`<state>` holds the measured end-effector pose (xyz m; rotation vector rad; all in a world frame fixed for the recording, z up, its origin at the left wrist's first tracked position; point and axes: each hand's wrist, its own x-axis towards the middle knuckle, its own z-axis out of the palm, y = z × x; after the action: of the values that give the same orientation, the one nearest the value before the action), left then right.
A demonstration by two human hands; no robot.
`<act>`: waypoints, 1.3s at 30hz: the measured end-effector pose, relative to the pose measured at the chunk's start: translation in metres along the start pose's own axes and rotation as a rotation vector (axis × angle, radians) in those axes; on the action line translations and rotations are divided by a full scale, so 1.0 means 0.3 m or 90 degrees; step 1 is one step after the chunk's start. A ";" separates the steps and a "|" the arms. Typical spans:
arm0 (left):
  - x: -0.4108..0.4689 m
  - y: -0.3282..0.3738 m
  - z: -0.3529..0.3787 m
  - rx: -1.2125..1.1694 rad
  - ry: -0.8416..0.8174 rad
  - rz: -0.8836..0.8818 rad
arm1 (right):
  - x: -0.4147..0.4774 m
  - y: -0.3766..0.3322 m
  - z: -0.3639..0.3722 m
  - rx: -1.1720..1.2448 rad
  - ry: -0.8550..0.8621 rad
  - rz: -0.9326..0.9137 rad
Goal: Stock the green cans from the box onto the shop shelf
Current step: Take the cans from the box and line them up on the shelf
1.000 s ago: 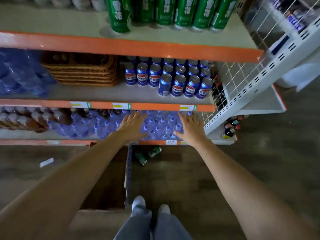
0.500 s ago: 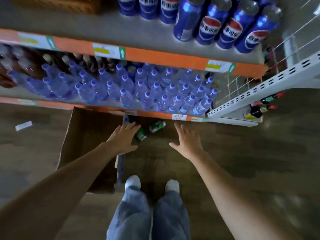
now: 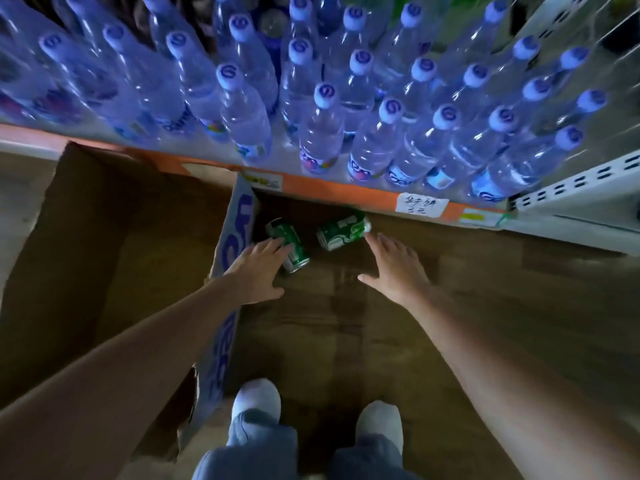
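Two green cans lie on their sides at the far end of the open cardboard box (image 3: 242,341) on the floor. My left hand (image 3: 258,270) reaches down with straight fingers whose tips touch the left green can (image 3: 291,245). My right hand (image 3: 394,268) is spread open just below the right green can (image 3: 343,232); its fingertips are near the can's right end, and contact is unclear. Neither hand holds anything.
The lowest shelf (image 3: 346,194) with an orange edge and a handwritten price tag carries several clear water bottles (image 3: 322,133) right above the box. A wide box flap (image 3: 104,237) lies open to the left. My feet (image 3: 256,398) stand at the box's near end.
My view has dropped and closed in on the box. Both hands moved down from the shelf level into the box, reaching the two green cans.
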<state>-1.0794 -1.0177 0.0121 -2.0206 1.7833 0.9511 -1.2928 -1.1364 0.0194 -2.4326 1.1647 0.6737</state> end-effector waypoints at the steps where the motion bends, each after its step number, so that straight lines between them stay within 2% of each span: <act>1: 0.048 -0.014 0.023 0.010 0.001 0.005 | 0.045 0.003 0.032 -0.005 0.007 -0.013; 10: 0.390 -0.123 0.138 0.082 -0.034 0.061 | 0.380 0.026 0.207 -0.067 0.039 -0.150; 15: 0.459 -0.140 0.120 0.128 -0.115 0.091 | 0.473 0.050 0.227 -0.093 0.068 -0.212; 21: 0.491 -0.174 0.119 0.148 -0.100 0.127 | 0.533 0.071 0.235 -0.109 0.090 -0.246; 25: 0.503 -0.187 0.133 0.195 -0.068 0.182 | 0.541 0.068 0.228 -0.118 0.080 -0.252; 29: 0.500 -0.186 0.135 0.209 -0.071 0.190 | 0.534 0.061 0.225 -0.129 0.052 -0.230; 39: 0.428 -0.155 0.118 0.074 -0.068 0.118 | 0.396 0.114 0.184 -0.056 0.016 -0.110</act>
<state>-1.0425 -1.0861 -0.1057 -1.7254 1.9445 0.9638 -1.2694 -1.2030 -0.0962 -2.5844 0.9380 0.6563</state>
